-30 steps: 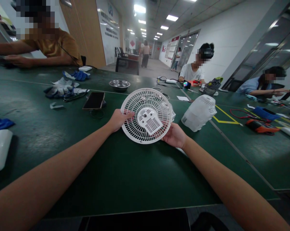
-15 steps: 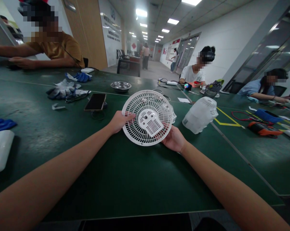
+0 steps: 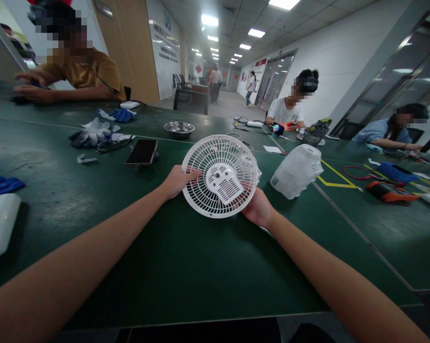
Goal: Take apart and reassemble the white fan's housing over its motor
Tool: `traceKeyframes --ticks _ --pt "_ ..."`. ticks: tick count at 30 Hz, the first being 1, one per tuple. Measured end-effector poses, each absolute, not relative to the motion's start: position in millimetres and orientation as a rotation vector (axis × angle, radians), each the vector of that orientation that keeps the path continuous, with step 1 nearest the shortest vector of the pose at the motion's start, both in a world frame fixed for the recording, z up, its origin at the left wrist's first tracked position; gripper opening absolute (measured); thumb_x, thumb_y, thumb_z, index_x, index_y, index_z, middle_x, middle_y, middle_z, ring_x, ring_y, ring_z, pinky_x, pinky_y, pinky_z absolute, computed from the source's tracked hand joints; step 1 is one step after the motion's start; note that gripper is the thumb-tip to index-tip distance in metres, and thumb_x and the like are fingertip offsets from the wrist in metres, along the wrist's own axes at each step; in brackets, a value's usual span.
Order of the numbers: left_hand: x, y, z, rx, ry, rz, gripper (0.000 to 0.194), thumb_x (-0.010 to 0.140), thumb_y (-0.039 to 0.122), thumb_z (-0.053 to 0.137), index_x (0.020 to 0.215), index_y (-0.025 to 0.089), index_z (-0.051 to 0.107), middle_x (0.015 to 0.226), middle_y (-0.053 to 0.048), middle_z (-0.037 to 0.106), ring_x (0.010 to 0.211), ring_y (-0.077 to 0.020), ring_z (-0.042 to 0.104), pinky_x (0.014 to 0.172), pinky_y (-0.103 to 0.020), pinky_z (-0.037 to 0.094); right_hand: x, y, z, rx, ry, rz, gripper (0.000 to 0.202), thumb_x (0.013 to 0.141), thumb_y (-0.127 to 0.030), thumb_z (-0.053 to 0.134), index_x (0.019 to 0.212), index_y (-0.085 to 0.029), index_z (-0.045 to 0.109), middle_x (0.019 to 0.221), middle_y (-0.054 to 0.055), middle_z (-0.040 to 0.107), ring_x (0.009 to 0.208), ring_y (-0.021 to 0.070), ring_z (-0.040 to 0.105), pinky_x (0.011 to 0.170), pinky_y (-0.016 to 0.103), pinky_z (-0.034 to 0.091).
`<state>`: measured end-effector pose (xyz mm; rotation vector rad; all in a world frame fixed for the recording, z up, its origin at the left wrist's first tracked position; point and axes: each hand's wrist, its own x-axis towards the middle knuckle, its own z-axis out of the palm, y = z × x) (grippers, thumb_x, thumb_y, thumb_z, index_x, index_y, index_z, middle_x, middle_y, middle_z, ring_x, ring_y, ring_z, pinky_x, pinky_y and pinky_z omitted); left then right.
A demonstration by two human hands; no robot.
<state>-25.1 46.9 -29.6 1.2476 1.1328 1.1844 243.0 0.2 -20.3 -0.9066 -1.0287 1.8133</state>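
A round white fan grille with a slotted centre housing is held tilted above the green table, facing me. My left hand grips its left rim, thumb on the near face and the other fingers behind. At the lower right edge, my right hand is closed around the grille from behind, its fingers partly hidden by the bars. Behind the grille, more white parts show only in part. To the right stands a translucent white plastic housing, apart from my hands.
A steel bowl and a phone lie beyond my left hand, with gloves farther left. A white case sits at the left edge. An orange multimeter lies at right. Several people sit around the table.
The grille and both hands have shifted very slightly right and down; the grip is unchanged. The person at left has drawn one arm inward, and walkers in the background have moved.
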Motion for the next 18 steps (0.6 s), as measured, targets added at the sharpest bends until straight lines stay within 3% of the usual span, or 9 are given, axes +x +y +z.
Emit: traceKeyframes --ticks 5,18 --pt "-25.4 46.5 -29.8 1.246 1.108 1.194 0.012 0.085 0.023 0.078 0.093 0.014 0.077 0.091 -0.009 0.078 0.082 -0.0206 0.073 0.08 -0.038 0.06 243.7 0.3 -22.0 -0.874 -1.013 1.818 0.024 0.095 -0.044 0.06 0.106 -0.025 0.067 0.098 0.001 0.076 0.089 0.0181 0.072 0.078 0.034 0.06" --pt "-23.1 48.3 -32.8 1.272 1.134 1.195 0.013 0.084 0.025 0.079 0.089 0.014 0.075 0.087 -0.008 0.077 0.078 -0.02 0.072 0.08 -0.04 0.06 243.8 0.4 -21.6 -0.86 -0.957 1.851 0.023 0.095 -0.045 0.058 0.105 -0.026 0.068 0.098 0.002 0.075 0.092 0.0195 0.071 0.08 0.036 0.06"
